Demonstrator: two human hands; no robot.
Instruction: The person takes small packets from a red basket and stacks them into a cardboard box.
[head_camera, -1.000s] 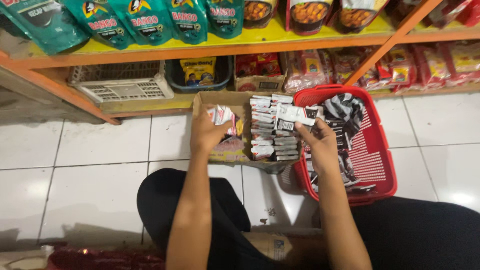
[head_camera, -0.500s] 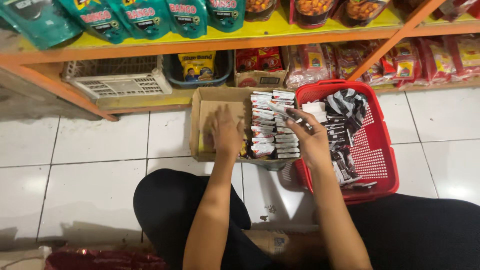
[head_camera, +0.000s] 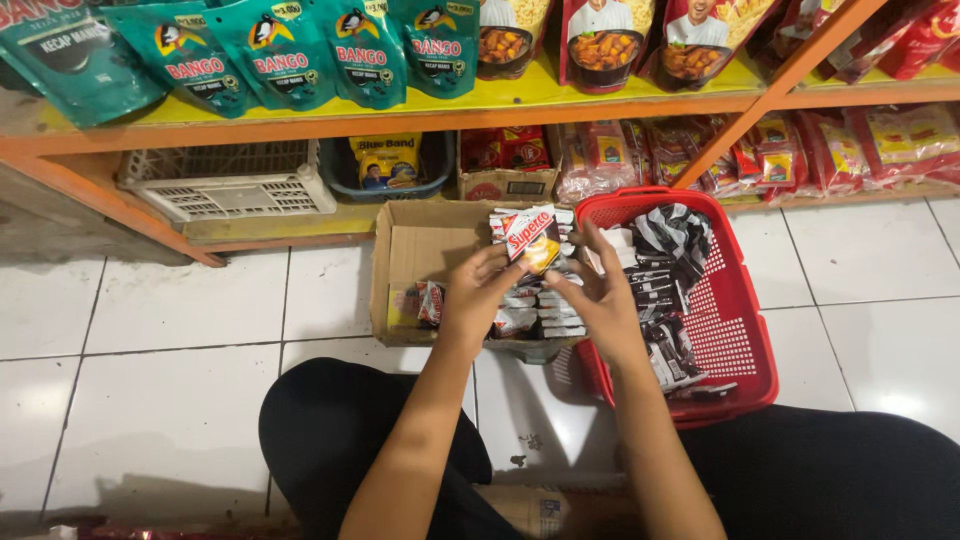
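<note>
Head view: my left hand (head_camera: 478, 293) and right hand (head_camera: 600, 300) are both curled around one snack pack (head_camera: 530, 238), pinching its ends. It sits above the box (head_camera: 420, 245), with the red basket (head_camera: 745, 320) at 3 o'clock. I think I should hold it flat and slide it beside the packs row (head_camera: 540, 310) gently.

Both hands, left hand (head_camera: 478, 290) and right hand (head_camera: 600, 300), hold one snack sachet (head_camera: 531, 240) above the cardboard box (head_camera: 425, 245); red basket (head_camera: 740, 310) just beside it.
</note>
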